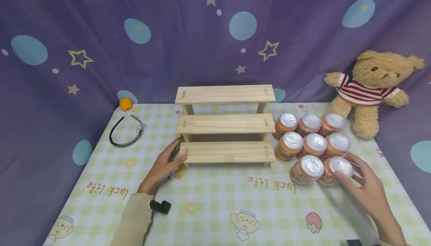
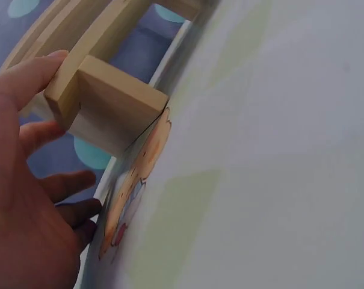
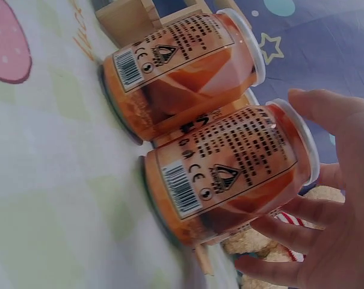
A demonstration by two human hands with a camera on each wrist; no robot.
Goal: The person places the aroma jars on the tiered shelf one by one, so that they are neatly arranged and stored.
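My left hand point(image 1: 165, 165) grips the left end of a three-tier pale wooden display stand point(image 1: 227, 151) at its lowest board. In the left wrist view the thumb lies at the board's corner point(image 2: 67, 90) with the index finger below; the other fingers are spread loosely. At the right, my right hand point(image 1: 365, 186) holds the front right jar point(image 1: 328, 177), thumb at its lid and fingers round the far side. This jar has an orange printed label with a barcode point(image 3: 182, 189) and stands upright. Another such jar point(image 3: 182, 66) stands close beside it.
Several more orange jars point(image 1: 291, 141) with silvery lids stand in rows right of the stand. A teddy bear point(image 1: 368, 89) in a striped shirt sits behind them. A black headband point(image 1: 126, 144) and a yellow-orange ball point(image 1: 126, 104) lie at the left on the checked tablecloth point(image 1: 215, 190).
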